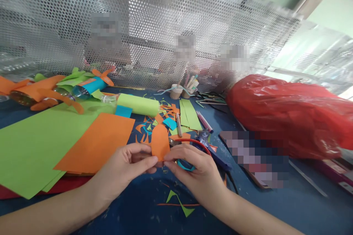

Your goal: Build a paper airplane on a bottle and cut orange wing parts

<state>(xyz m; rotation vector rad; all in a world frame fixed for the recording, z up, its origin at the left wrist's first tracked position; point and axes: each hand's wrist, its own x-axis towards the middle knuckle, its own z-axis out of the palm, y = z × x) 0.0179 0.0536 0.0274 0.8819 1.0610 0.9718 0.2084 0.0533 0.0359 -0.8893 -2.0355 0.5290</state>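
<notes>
Both hands hold a small orange paper cutout [160,140] with a rounded top, upright above the blue table. My left hand [135,161] pinches its lower left edge between thumb and fingers. At its lower right corner, my right hand [193,163] is closed on the same piece. Behind the right hand lie scissors with a red handle [197,142], partly hidden by the fingers. Orange, green and blue paper scraps [143,128] are strewn just beyond the cutout. Nearer to me is a thin green scrap [180,205].
Orange sheets [99,143] overlap large green sheets [30,143] at left. Behind them are paper-wrapped plastic bottles, one in green [139,105]. Cups of sticks [176,91] stand by the perforated metal screen [165,25]. A large red plastic bag [284,114] and a phone-like object [248,161] are at right.
</notes>
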